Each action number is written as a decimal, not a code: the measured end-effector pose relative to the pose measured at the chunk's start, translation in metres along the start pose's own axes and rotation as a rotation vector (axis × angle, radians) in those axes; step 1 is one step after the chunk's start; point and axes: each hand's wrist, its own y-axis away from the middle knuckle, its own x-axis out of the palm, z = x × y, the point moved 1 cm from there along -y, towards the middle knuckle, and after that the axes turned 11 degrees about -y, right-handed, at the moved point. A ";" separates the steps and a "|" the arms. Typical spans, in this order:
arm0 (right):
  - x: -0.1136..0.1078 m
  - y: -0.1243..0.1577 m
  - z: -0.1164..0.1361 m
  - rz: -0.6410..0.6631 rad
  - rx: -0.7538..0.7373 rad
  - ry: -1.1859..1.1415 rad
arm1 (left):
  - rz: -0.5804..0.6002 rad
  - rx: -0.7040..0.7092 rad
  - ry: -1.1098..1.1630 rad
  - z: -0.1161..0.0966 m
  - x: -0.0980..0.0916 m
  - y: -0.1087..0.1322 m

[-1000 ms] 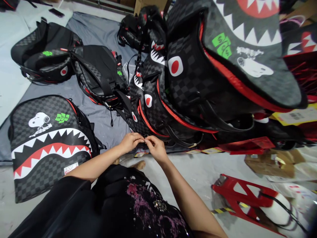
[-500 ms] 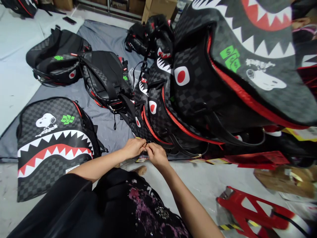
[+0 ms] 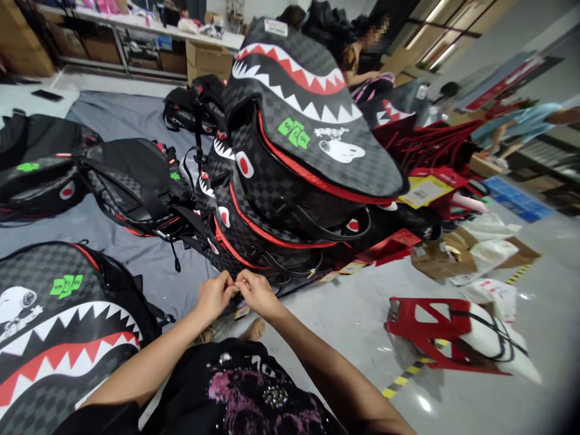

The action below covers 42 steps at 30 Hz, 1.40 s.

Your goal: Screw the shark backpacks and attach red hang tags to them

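Observation:
My left hand (image 3: 214, 296) and my right hand (image 3: 257, 292) meet fingertip to fingertip just in front of a leaning stack of black checkered shark-mouth backpacks (image 3: 290, 175). Both pinch something small at the foot of the stack; it is too small to name. A yellow tag (image 3: 242, 312) lies on the floor right under my hands. One more shark-mouth backpack (image 3: 54, 326) lies face up at my left, beside my left forearm.
More backpacks (image 3: 131, 181) lie on a grey mat (image 3: 140, 266) to the left. A red stool (image 3: 430, 329) lies tipped on the floor at right, near cardboard and plastic bags (image 3: 471, 254). Another person (image 3: 362, 57) sits behind the stack. Shelves with boxes (image 3: 136, 48) line the back.
The view has tilted up and swung right, showing the room behind the stack. My hands stay pinched together at the same spot by the bottom backpack.

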 end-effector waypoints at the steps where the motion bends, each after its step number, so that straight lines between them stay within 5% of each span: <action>1: -0.001 0.000 0.001 -0.014 0.015 -0.039 | 0.014 0.035 0.029 -0.001 0.000 0.000; 12: -0.001 0.001 -0.003 -0.021 0.019 -0.222 | 0.145 0.120 0.010 -0.008 -0.008 -0.003; 16: 0.003 0.001 -0.007 -0.031 0.040 -0.230 | 0.062 0.022 -0.123 -0.006 -0.006 -0.004; 20: 0.001 0.002 -0.004 -0.051 0.037 -0.242 | 0.166 0.174 0.058 -0.007 -0.006 -0.007; 25: -0.006 0.001 0.002 -0.113 0.099 -0.246 | 0.114 0.134 -0.116 -0.007 -0.009 -0.012; 29: -0.007 0.002 0.000 -0.098 0.102 -0.269 | 0.236 0.219 -0.023 -0.008 -0.008 -0.015; 33: -0.005 0.004 -0.008 -0.137 0.099 -0.283 | 0.130 0.140 -0.161 -0.005 -0.006 -0.019; 37: -0.002 0.004 -0.013 -0.148 0.097 -0.291 | 0.218 0.242 -0.049 -0.005 -0.004 -0.021; 42: 0.001 0.005 -0.020 -0.202 0.103 -0.248 | 0.132 0.203 -0.147 -0.007 -0.003 -0.022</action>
